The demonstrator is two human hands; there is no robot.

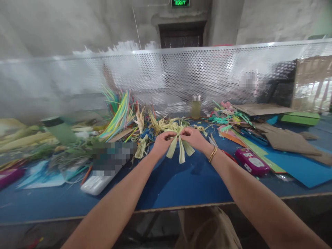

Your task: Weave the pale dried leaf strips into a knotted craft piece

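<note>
A blue work table (176, 185) runs along a perforated metal screen (166, 74); a green exit sign (180, 3) hangs above a dark doorway behind it.

The left hand (162, 140) and the right hand (195, 137) meet over the middle of the table, fingers closed. Both pinch one bundle of pale husk strips (179, 147) at its gathered top. The loose strip ends hang fanned out below the hands, just above the table surface. A gold bracelet (213, 154) sits on the right wrist.

Just behind the hands lies a heap of similar pale strips (166, 123). To the right of the right forearm lies a pink case (252, 162). Farther left, coloured straws (119, 112) stand in a fan. A glass jar (195, 105) stands against the screen.
</note>
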